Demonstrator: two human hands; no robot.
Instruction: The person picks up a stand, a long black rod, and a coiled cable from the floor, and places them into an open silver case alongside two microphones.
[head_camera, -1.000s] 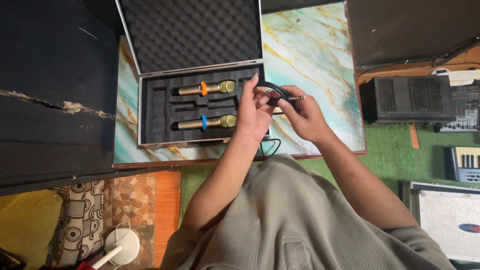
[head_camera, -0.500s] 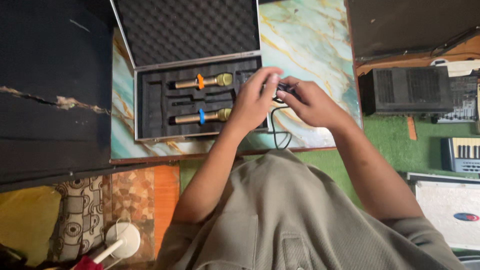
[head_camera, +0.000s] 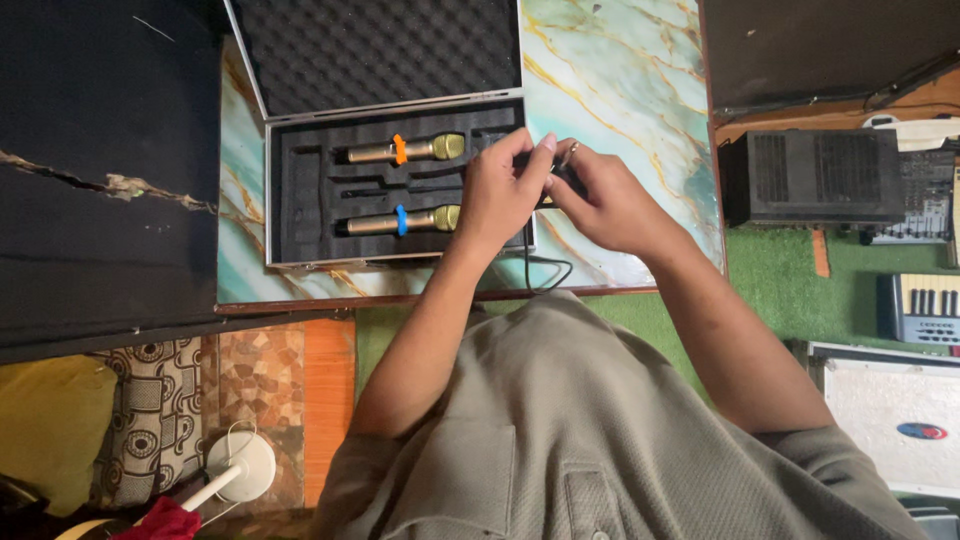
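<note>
An open aluminium case (head_camera: 300, 262) with black foam lies on a marble-patterned table (head_camera: 620, 80). Two gold microphones rest in its slots: one with an orange ring (head_camera: 405, 150), one with a blue ring (head_camera: 400, 219). My left hand (head_camera: 500, 190) and my right hand (head_camera: 605, 195) meet at the case's right end. Both grip a black cable (head_camera: 545, 265), mostly hidden by my fingers; a loop of it hangs over the table's near edge.
A black box-shaped unit (head_camera: 810, 178) stands right of the table on green flooring. Small keyboards (head_camera: 920, 305) and a white case (head_camera: 895, 420) lie further right. A dark board (head_camera: 100, 180) borders the left. A white round object (head_camera: 240, 465) sits on the floor.
My hands have dropped closer to the case's right end, holding the cable more tightly bunched. The view has shifted slightly.
</note>
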